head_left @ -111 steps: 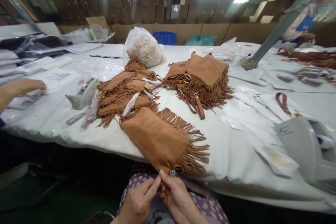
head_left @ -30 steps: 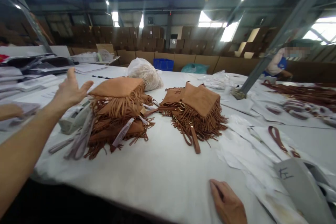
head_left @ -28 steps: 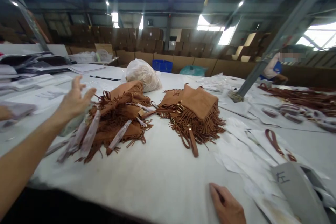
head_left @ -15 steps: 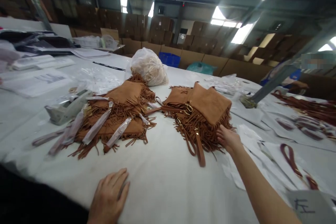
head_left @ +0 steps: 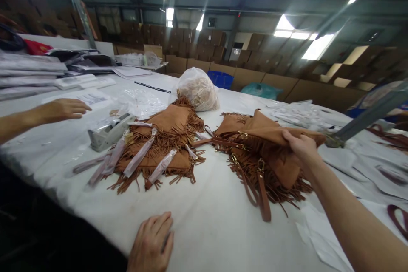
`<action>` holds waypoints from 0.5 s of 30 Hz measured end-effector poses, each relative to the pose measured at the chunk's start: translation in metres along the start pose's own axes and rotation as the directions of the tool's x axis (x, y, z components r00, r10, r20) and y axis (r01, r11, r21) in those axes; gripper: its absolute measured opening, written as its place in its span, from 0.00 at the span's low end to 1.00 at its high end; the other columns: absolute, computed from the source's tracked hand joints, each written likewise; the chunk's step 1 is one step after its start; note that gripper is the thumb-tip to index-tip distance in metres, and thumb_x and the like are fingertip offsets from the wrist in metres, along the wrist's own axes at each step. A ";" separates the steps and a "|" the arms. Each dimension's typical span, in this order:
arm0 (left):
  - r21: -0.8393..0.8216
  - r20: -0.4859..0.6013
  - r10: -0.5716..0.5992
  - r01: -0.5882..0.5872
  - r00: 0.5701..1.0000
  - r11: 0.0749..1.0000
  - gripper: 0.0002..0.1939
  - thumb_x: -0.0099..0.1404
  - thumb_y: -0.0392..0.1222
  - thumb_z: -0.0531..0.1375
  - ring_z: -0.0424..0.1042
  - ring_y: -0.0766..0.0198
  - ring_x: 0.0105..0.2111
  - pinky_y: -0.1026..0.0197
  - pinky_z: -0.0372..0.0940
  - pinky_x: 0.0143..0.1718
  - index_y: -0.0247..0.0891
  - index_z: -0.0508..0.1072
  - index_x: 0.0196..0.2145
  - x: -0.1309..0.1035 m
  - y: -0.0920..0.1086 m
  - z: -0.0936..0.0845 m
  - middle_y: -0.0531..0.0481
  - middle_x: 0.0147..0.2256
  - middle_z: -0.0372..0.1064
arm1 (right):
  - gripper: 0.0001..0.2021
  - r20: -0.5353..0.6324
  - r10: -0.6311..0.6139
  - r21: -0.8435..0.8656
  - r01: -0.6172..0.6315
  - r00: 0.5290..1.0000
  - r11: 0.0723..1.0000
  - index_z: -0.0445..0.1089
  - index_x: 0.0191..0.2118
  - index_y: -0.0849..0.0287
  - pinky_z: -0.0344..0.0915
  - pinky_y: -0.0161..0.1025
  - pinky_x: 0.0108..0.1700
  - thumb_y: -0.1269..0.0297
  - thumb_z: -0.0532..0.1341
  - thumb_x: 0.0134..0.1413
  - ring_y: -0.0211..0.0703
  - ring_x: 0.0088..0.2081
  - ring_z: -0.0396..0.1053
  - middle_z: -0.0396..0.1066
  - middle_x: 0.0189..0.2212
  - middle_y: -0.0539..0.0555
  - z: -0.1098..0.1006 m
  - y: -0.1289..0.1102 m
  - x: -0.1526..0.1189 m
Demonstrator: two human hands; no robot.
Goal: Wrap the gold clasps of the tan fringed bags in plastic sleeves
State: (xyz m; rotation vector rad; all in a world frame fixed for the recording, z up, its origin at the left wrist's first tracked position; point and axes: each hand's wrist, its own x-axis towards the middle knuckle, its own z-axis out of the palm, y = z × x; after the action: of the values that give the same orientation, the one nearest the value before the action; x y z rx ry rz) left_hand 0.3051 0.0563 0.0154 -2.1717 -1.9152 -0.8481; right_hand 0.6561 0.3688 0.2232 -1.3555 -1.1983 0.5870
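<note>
On the right half of the table is a pile of brown fringed suede bags (head_left: 232, 123). My right hand (head_left: 301, 148) is closed on the edge of the top fringed bag (head_left: 270, 129), which is lifted at its right side. Wrist straps (head_left: 263, 197) with gold clasps hang from the pile onto the table. Close to the table's front edge, my left hand (head_left: 152, 240) lies palm down on the white surface, fingers stretched and thumb apart, holding nothing. Left of centre sits a second stack of fringed bags (head_left: 168, 159), its straps wrapped in thin white covering.
Another person's hand (head_left: 65, 109) reaches in from the left, near a grey tape dispenser (head_left: 110, 131). Behind the bags stands a stuffed clear plastic bag (head_left: 199, 89). A grey metal post (head_left: 366, 110) rises at the right, and white sheets (head_left: 325, 229) lie below it.
My right hand has taken hold of the top bag's edge and raised it. A co-worker's hand has come into view at left. My left hand still rests on the table.
</note>
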 end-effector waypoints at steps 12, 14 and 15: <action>-0.715 0.193 -0.438 0.431 0.878 0.550 0.22 0.64 0.54 0.55 0.67 0.51 0.51 0.45 0.57 0.56 0.37 0.71 0.49 0.005 0.004 -0.028 0.41 0.49 0.70 | 0.15 0.355 -0.095 0.423 -0.069 0.930 0.903 0.71 0.39 0.56 0.70 0.38 0.37 0.56 0.68 0.45 0.44 0.36 0.74 0.76 0.33 0.51 -0.046 -0.111 -0.166; -0.860 0.374 -0.478 0.490 0.794 0.141 0.27 0.64 0.59 0.53 0.67 0.51 0.52 0.48 0.58 0.56 0.35 0.69 0.50 0.002 0.011 -0.044 0.39 0.49 0.70 | 0.18 0.369 -0.063 0.422 -0.106 0.927 0.901 0.72 0.40 0.55 0.71 0.40 0.36 0.53 0.69 0.42 0.47 0.36 0.74 0.76 0.34 0.52 -0.059 -0.099 -0.197; -0.865 0.471 -0.431 0.498 0.769 -0.059 0.29 0.63 0.61 0.52 0.68 0.51 0.51 0.48 0.59 0.55 0.34 0.69 0.50 -0.002 0.018 -0.052 0.38 0.49 0.70 | 0.19 0.378 -0.037 0.404 -0.128 0.925 0.906 0.72 0.40 0.55 0.71 0.41 0.36 0.52 0.69 0.41 0.48 0.36 0.74 0.76 0.35 0.53 -0.063 -0.088 -0.211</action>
State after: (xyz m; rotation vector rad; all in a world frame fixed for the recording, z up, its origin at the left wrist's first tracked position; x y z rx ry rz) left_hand 0.3051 0.0277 0.0628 -1.6356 -2.5085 -3.0323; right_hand 0.6120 0.1382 0.2532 -0.9222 -1.2508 1.1148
